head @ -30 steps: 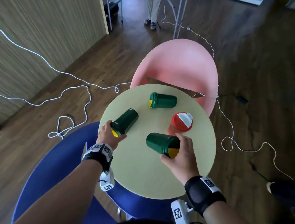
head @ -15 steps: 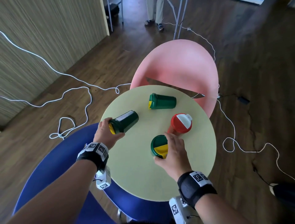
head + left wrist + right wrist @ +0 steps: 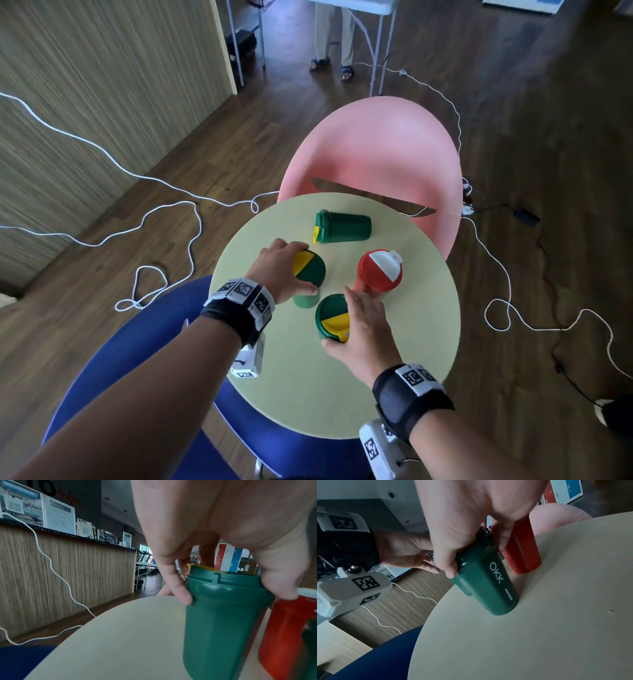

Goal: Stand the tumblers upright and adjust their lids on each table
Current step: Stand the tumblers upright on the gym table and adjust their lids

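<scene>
On the round pale table two green tumblers with green-and-yellow lids stand upright. My left hand grips the lid rim of the left green tumbler from above. My right hand grips the top of the near green tumbler, marked OKK. A red tumbler with a red-and-white lid stands upright just beyond my right hand. A third green tumbler lies on its side at the far part of the table, lid pointing left.
A pink chair is tucked under the far side of the table and a blue chair sits at the near left. White cables trail over the wooden floor. A person's legs stand beside a folding table. A wooden counter runs along the left.
My left hand has tipped its green tumbler from lying to upright and shifted it toward the table's middle. My right hand stood its tumbler up earlier and still holds it.
</scene>
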`<state>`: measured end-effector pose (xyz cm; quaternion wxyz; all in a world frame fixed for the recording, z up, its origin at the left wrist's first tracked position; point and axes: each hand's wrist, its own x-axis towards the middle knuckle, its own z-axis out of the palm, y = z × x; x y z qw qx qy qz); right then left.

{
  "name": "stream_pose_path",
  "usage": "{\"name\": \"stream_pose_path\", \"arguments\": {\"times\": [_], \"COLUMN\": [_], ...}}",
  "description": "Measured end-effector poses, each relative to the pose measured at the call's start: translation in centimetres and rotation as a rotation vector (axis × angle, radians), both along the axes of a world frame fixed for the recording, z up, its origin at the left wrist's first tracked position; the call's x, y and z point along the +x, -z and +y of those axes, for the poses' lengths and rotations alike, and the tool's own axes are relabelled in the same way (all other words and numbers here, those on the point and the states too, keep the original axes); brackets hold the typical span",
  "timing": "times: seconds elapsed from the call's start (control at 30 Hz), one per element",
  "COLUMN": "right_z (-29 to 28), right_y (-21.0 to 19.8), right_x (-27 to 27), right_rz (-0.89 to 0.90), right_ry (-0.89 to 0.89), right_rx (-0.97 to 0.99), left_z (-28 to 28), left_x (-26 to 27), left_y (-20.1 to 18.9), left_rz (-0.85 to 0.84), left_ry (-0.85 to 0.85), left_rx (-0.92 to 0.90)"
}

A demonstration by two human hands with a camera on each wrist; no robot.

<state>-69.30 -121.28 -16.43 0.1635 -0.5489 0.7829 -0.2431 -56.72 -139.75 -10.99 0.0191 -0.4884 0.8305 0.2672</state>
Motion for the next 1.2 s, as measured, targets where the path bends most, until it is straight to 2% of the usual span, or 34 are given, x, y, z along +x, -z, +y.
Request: {"name": "stream_pose_path", "arguments": {"times": [0.17,0.27,0.47,0.6,0.7,0.87,0.97,1.1,1.2], "right_z": [-0.1,-0.1,-1.6,-6.3,-12.0,-22.8,-27.0,-30.4,-31.4], "right_y": [-0.3,-1.2,-7.2,-11.7,-14.1,-12.5,-10.5,-8.2,-6.3], "right_x": [-0.3,-0.7,-4.9,-10.5,-13.6,-15.0,-14.3,-12.6,-11.7], "right_rz": [-0.006,-0.02,-0.066,0.045,0.237,0.673,0.874,0.858,0.808], "right_ry": [-0.025,-0.067,-0.119,-0.202,-0.385,-0.734,-0.916,-1.051,-1.067], "right_rx": [0.029,0.11,0.152,0.112,0.257,0.594,0.65,0.65,0.649], "left_z": [0.7,1.1,1.7,1.9,1.7,1.9,2.2,2.3,2.3], "left_x": [-0.8,-0.6,-0.4,-0.5,-0.6,-0.8,-1.0,-1.2,-1.1], "left_y": [0.9,1.6,1.9,1.9,1.8,1.8,1.9,1.9,2.1], "left_rz": [0.0,0.032,0.109,0.132,0.123,0.125,0.116,0.128,0.141], "left_ry": [-0.018,-0.046,-0.091,-0.123,-0.154,-0.231,-0.274,-0.31,-0.313], "left_rx": [0.064,0.083,0.123,0.143,0.162,0.196,0.2,0.209,0.215]}}
